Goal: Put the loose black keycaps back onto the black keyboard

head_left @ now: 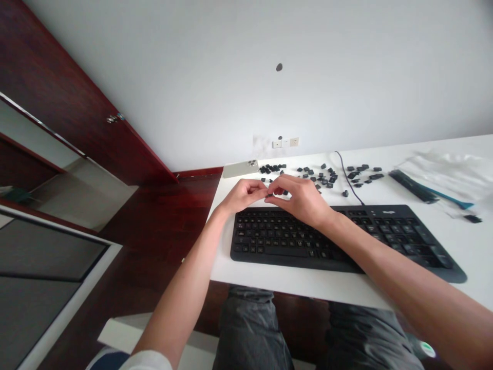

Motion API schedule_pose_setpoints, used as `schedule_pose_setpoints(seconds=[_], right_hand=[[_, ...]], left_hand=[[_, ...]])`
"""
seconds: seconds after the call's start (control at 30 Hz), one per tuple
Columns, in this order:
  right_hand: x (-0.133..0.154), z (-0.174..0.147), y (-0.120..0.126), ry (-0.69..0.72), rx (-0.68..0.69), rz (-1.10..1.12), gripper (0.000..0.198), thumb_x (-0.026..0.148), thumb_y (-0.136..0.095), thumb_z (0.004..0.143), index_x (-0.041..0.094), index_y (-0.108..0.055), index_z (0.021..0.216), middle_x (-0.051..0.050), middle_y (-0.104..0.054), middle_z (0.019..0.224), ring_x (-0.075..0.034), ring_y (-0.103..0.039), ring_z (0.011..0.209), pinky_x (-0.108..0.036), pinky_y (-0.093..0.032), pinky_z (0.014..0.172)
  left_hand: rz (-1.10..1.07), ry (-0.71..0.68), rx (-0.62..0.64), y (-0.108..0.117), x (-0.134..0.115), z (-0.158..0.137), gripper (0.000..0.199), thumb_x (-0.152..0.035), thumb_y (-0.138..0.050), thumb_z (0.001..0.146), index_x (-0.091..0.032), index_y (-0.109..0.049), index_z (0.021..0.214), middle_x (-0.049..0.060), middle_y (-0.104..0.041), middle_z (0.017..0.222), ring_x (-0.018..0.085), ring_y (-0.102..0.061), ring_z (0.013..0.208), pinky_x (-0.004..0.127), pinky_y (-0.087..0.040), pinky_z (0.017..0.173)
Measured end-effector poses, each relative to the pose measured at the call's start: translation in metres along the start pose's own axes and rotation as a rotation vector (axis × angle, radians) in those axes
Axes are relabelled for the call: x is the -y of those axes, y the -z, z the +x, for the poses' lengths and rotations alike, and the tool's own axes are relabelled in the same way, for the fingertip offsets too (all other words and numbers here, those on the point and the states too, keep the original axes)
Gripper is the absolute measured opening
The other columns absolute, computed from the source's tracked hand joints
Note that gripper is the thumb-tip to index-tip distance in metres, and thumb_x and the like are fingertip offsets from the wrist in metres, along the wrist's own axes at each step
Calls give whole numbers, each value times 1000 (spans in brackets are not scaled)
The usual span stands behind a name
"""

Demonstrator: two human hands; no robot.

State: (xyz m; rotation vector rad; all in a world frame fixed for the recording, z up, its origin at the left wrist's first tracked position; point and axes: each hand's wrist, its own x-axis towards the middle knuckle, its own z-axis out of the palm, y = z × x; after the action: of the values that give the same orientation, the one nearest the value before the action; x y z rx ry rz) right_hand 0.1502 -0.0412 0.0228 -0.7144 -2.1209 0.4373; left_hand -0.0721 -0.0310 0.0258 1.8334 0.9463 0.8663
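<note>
My left hand [243, 195] and my right hand [302, 199] meet above the top left of a black keyboard [285, 252]. Between their fingertips is a small black keycap [269, 195], mostly hidden by the fingers. Both hands are closed in a pinch and touch it from either side. The keyboard lies flat, and my right forearm crosses over its middle. Behind the hands, several loose black keycaps [330, 180] are scattered on the white table [254, 270].
A phone [241, 169] lies at the table's back left corner. A cable [342, 167] runs back from the keyboard. To the right are a dark brush-like tool [414, 187] with a blue end and a crumpled clear plastic bag [458, 169]. Wall sockets [285, 143] sit behind the table.
</note>
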Motion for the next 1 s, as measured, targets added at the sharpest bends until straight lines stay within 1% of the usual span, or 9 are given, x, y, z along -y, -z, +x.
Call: schedule_pose_setpoints(seconds=[0.1,0.2,0.37,0.5,0.63,0.7,0.77,0.87,1.0], right_hand=[[2,1,2,29,32,20,5,26,-70,95,24,-71,92,-6,-74,101,-20,-70,85,-36,-57,79],[5,3,7,69,61,19,11,23,-65,96,25,-74,92,-6,-77,108,-22,-73,93,-38,-59,87],[6,4,15,76,156,-21,14,21,-63,96,26,-77,94,-4,-80,104,-23,-75,92,-38,-60,86],[6,3,14,28,141,-12,10,22,-68,93,26,-76,98,-3,-80,99,-23,-76,89,-36,-60,82],[7,1,9,1,103,15,17,24,-72,92,24,-74,108,-4,-80,100,-22,-75,88,-34,-61,82],[7,0,7,21,104,4,20,24,-70,93,24,-75,113,-5,-80,102,-22,-75,89,-36,-61,83],[6,-1,5,51,108,-10,23,24,-67,96,25,-75,117,-6,-79,105,-23,-75,91,-37,-61,85],[6,-1,4,84,101,-13,25,24,-65,98,26,-75,120,-6,-78,109,-23,-75,94,-38,-60,87],[8,-1,3,54,28,-46,22,24,-65,98,26,-75,117,-6,-77,104,-23,-74,92,-37,-59,84]], left_hand=[[-25,-2,17,-1,3,0,40,-53,-73,90,-15,-71,80,-1,-55,67,9,-39,58,25,-25,54],[-31,3,11,-2,5,1,45,-59,-73,87,-15,-70,78,-1,-54,66,9,-39,56,25,-26,54],[4,50,38,-3,5,0,51,-66,-72,84,-15,-73,79,0,-56,64,9,-38,54,25,-27,52],[2,69,47,2,6,-1,48,-64,-73,83,-16,-72,77,0,-54,63,9,-39,55,26,-27,52],[-136,91,-57,10,13,-1,39,-55,-69,86,-17,-71,77,-3,-42,57,10,-32,53,28,-24,53],[-185,98,-123,12,17,-1,37,-55,-67,85,-18,-70,78,-4,-39,56,10,-30,52,28,-24,53],[-207,104,-140,12,19,0,37,-55,-68,84,-19,-69,79,-4,-39,57,10,-29,52,29,-24,53],[-229,108,-80,12,16,-1,36,-55,-70,84,-19,-70,80,-5,-36,57,9,-27,52,29,-21,53],[-214,143,78,11,10,-4,38,-56,-74,84,-18,-72,92,-7,-34,58,8,-24,51,29,-15,52]])
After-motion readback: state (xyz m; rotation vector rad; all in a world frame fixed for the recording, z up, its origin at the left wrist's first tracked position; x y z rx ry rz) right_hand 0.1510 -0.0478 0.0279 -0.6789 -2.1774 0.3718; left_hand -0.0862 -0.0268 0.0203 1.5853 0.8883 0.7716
